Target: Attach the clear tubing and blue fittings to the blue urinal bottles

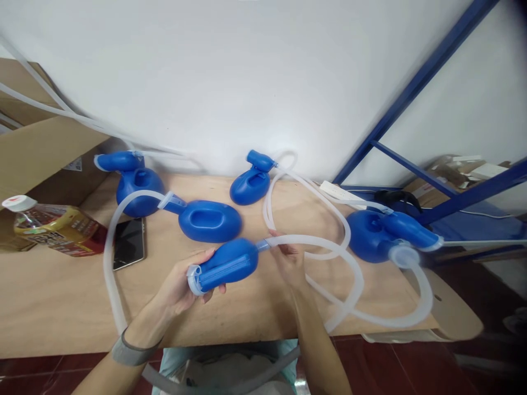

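My left hand (177,288) is closed around a blue plastic urinal head (233,262), a hollow rounded piece with a clear whitish cap (195,280) at its left end. From its right end a translucent flexible tube (321,241) runs off in a loop. My right hand (291,264) grips that tube close to the joint, its fingertips partly hidden. Just behind lies a blue bottle (212,219) with a moulded handle, its neck joined to another tube (110,258) that curves down the left side.
Other blue urinal bottles stand at the back left (140,189), back middle (250,186) and right (366,236). A drink bottle (61,227), a phone (130,243) and a cardboard box (49,153) are on the left. A power strip (341,193) and blue metal frame (411,93) are on the right.
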`<state>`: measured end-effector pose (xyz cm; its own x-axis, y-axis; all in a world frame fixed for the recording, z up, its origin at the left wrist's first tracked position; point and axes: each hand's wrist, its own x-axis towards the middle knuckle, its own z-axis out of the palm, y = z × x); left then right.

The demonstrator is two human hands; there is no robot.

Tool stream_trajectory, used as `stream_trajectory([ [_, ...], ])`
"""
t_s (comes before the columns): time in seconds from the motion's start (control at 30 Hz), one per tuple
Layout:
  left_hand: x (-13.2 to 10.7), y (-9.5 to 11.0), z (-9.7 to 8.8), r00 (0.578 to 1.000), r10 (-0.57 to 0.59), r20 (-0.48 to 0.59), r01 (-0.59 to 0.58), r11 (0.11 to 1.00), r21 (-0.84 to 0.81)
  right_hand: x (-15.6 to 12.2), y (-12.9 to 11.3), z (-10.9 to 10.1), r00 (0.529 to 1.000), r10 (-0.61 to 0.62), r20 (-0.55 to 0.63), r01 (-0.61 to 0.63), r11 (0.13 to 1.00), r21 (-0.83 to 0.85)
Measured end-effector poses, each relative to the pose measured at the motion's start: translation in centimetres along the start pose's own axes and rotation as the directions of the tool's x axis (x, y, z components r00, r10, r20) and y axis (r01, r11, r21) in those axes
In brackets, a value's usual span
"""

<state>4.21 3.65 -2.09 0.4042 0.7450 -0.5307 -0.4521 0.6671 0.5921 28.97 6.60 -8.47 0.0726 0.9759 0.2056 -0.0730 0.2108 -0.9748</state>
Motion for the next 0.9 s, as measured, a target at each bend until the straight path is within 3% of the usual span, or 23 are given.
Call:
stream_trajectory([
  [0.13,-0.4,0.0,1.2,0.988,0.116,-0.099,-0.109,0.991,0.073,0.4,-0.9,0.1,0.998,0.043,0.041,-0.042,0.999,-0.013],
  [0.3,-0.2,-0.2,1.4,0.998,0.016,-0.062,-0.012,0.998,0.065,0.3,-1.1,0.0,0.987,-0.003,0.16,-0.005,0.999,0.051],
  [0.4,-0.2,-0.2,1.4,0.997,-0.014,-0.072,0.018,0.998,0.057,0.2,-0.7,-0.4,0.96,-0.032,0.277,0.041,0.999,-0.027],
  [0.5,-0.1,-0.2,1.4,0.997,-0.021,-0.076,0.026,0.998,0.056,0.4,-0.5,-0.8,0.942,-0.086,0.323,0.123,0.988,-0.095],
  [0.63,-0.2,-0.3,1.2,0.997,-0.046,-0.067,0.051,0.995,0.084,0.6,-0.8,-1.0,0.909,-0.093,0.406,0.125,0.991,-0.053],
  [0.9,-0.2,-0.5,0.4,0.999,-0.031,0.019,0.03,0.996,0.086,0.7,-0.6,-1.9,0.887,-0.14,0.44,0.123,0.99,0.067],
])
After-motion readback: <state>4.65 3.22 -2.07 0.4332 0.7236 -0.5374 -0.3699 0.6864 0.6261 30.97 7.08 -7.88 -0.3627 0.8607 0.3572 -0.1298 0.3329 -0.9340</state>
